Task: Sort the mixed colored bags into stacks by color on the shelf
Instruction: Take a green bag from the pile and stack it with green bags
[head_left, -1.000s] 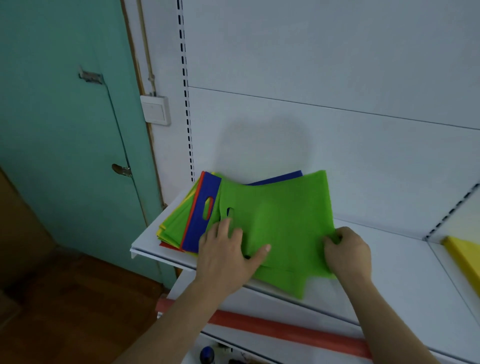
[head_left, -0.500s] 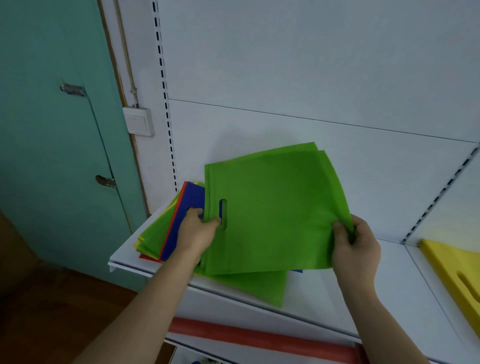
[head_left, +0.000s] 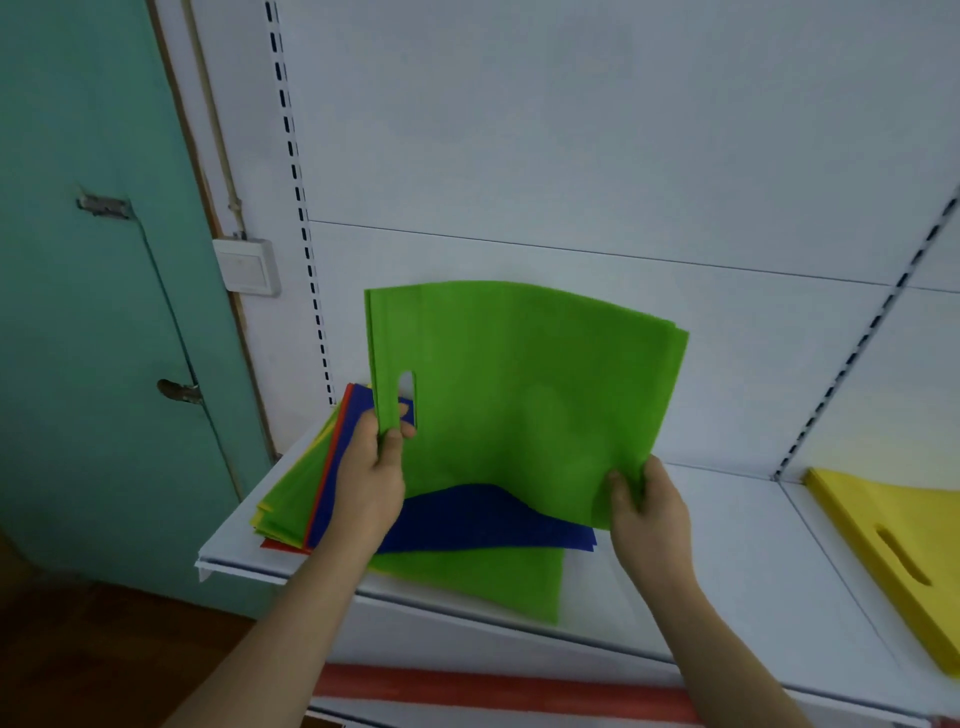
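Observation:
I hold a green bag (head_left: 519, 395) upright above the white shelf (head_left: 727, 561). My left hand (head_left: 371, 473) pinches its handle edge beside the cut-out slot. My right hand (head_left: 649, 514) grips its lower right corner. Under it lies the mixed pile: a blue bag (head_left: 478, 519) on top, another green bag (head_left: 483, 577) sticking out over the shelf's front edge, and red, yellow and green edges (head_left: 291, 504) fanned out at the left. A yellow bag stack (head_left: 893, 551) lies at the right end of the shelf.
A white back panel with slotted uprights (head_left: 301, 208) rises behind the shelf. A teal door (head_left: 88, 312) and a wall switch (head_left: 244, 267) are at the left. A red strip (head_left: 493, 691) runs along the lower shelf's front. Bare shelf lies between the pile and the yellow stack.
Both hands have lifted the green bag off the pile and raised it upright, uncovering the blue bag beneath. The view has shifted right, showing more of the yellow stack.

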